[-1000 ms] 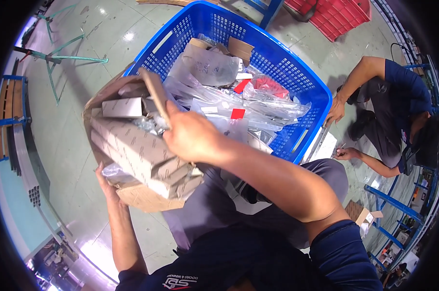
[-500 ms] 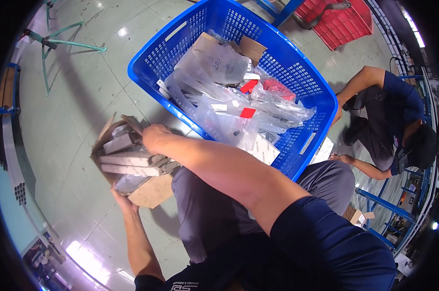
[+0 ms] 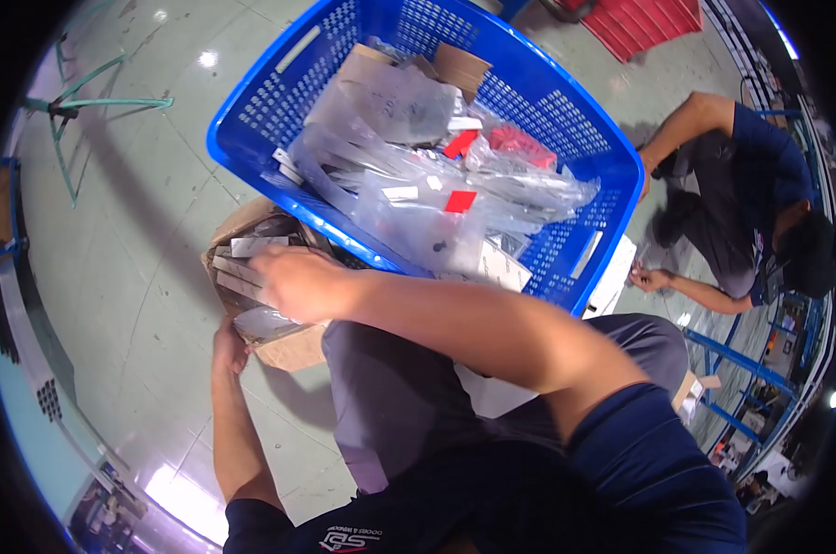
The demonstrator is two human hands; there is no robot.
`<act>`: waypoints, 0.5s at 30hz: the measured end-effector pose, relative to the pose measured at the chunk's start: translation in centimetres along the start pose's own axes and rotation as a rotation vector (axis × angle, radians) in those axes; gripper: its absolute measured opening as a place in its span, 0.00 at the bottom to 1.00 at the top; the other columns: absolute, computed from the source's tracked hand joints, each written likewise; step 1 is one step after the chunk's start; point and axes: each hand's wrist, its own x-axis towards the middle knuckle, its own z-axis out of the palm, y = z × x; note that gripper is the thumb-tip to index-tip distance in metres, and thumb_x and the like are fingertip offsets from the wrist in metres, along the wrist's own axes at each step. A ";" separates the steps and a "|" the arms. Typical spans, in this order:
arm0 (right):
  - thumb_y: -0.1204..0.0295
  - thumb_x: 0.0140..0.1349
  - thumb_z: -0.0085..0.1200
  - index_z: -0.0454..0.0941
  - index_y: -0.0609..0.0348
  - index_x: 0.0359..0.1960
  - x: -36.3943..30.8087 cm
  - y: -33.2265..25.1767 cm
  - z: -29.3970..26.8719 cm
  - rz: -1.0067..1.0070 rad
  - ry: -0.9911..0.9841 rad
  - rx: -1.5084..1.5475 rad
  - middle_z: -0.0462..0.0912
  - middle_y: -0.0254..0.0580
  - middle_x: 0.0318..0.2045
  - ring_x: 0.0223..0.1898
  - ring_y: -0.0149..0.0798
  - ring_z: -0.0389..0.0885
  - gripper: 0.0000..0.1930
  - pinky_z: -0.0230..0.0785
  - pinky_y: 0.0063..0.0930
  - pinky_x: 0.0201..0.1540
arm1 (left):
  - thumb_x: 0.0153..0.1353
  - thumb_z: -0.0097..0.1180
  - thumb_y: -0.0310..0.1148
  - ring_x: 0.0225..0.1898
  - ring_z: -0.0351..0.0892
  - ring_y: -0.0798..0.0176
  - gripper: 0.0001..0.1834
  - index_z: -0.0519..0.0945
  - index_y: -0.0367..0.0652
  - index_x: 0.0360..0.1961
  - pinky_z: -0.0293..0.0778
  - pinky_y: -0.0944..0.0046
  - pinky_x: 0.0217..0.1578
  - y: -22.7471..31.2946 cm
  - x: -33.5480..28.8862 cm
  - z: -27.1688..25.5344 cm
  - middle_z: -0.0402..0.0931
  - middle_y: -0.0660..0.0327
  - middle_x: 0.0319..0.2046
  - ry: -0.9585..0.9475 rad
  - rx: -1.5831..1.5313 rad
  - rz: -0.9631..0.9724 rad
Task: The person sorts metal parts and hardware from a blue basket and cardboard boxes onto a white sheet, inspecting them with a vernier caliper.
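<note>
An open brown cardboard box (image 3: pixel 293 351) stands on the floor left of my knees, close against the near side of a blue basket (image 3: pixel 390 254). Narrow pale boxes (image 3: pixel 237 270) and a clear plastic bag (image 3: pixel 263 322) are inside it. My left hand (image 3: pixel 230 346) is closed on the box's near left edge. Over the narrow boxes lies my right hand (image 3: pixel 298 280), reaching into the cardboard box; its fingers are blurred and partly hidden, so whether they grip one is unclear.
Clear plastic bags (image 3: pixel 418 217), red labels and cardboard pieces fill much of the basket. A person (image 3: pixel 714 203) in dark clothing crouches at the right. A red crate (image 3: pixel 640 26) stands at the far right, a green metal stand (image 3: pixel 62 109) at the far left.
The cardboard box has shifted closer to the basket and appears more upright. My right hand has moved from its right side onto the narrow boxes; my left hand still holds its edge.
</note>
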 end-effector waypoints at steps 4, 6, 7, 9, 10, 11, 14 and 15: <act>0.68 0.65 0.62 0.84 0.63 0.39 -8.1 2.3 -15.3 -0.483 0.476 -0.036 0.84 0.50 0.38 0.42 0.56 0.83 0.10 0.76 0.48 0.45 | 0.76 0.49 0.49 0.79 0.59 0.52 0.38 0.61 0.40 0.81 0.57 0.47 0.76 7.3 -2.0 6.0 0.62 0.53 0.79 0.592 0.412 0.488; 0.63 0.62 0.62 0.84 0.63 0.38 -13.0 7.5 -22.6 0.213 0.240 -0.408 0.85 0.55 0.33 0.38 0.58 0.85 0.14 0.76 0.49 0.42 | 0.75 0.54 0.35 0.75 0.69 0.52 0.32 0.66 0.38 0.77 0.62 0.49 0.75 11.3 -4.1 14.3 0.70 0.51 0.74 0.668 0.657 1.027; 0.56 0.63 0.63 0.85 0.64 0.45 -15.3 9.7 -25.3 0.571 -0.182 -0.513 0.88 0.58 0.36 0.42 0.60 0.88 0.21 0.77 0.51 0.44 | 0.74 0.55 0.34 0.73 0.70 0.52 0.31 0.68 0.37 0.75 0.63 0.49 0.74 13.5 -6.6 20.4 0.72 0.52 0.72 0.521 0.649 1.164; 0.46 0.63 0.66 0.84 0.66 0.53 -19.9 14.1 -24.0 0.667 -0.640 -0.467 0.89 0.63 0.47 0.52 0.61 0.87 0.32 0.78 0.51 0.53 | 0.72 0.58 0.34 0.69 0.75 0.51 0.28 0.73 0.38 0.71 0.67 0.49 0.71 15.8 -10.0 29.7 0.76 0.53 0.69 0.254 0.740 1.354; 0.42 0.61 0.68 0.80 0.69 0.58 -22.7 16.3 -21.8 0.722 -0.597 -0.390 0.87 0.65 0.51 0.55 0.61 0.86 0.39 0.77 0.50 0.57 | 0.68 0.63 0.34 0.68 0.76 0.53 0.30 0.75 0.41 0.70 0.67 0.51 0.71 16.3 -11.5 36.5 0.76 0.53 0.68 0.015 0.899 1.306; 0.37 0.60 0.69 0.76 0.71 0.64 -24.2 17.2 -19.1 0.733 -0.557 -0.311 0.86 0.67 0.55 0.59 0.62 0.84 0.47 0.77 0.49 0.61 | 0.63 0.67 0.34 0.69 0.75 0.49 0.32 0.76 0.42 0.69 0.67 0.51 0.71 16.6 -12.4 41.2 0.76 0.52 0.68 -0.202 1.032 1.296; 0.36 0.52 0.74 0.58 0.74 0.75 -23.7 16.8 -13.7 0.907 -0.329 -0.168 0.79 0.74 0.62 0.65 0.63 0.80 0.63 0.73 0.46 0.68 | 0.53 0.78 0.43 0.75 0.67 0.40 0.55 0.63 0.42 0.79 0.63 0.48 0.75 15.0 -7.9 49.0 0.65 0.41 0.75 -0.585 1.711 1.305; 0.36 0.52 0.74 0.58 0.74 0.75 -23.8 17.7 -12.9 0.904 -0.334 -0.153 0.79 0.74 0.62 0.65 0.63 0.80 0.63 0.73 0.46 0.68 | 0.52 0.79 0.45 0.76 0.64 0.39 0.58 0.61 0.42 0.80 0.62 0.48 0.76 13.9 -5.8 50.0 0.62 0.41 0.77 -0.554 1.966 1.212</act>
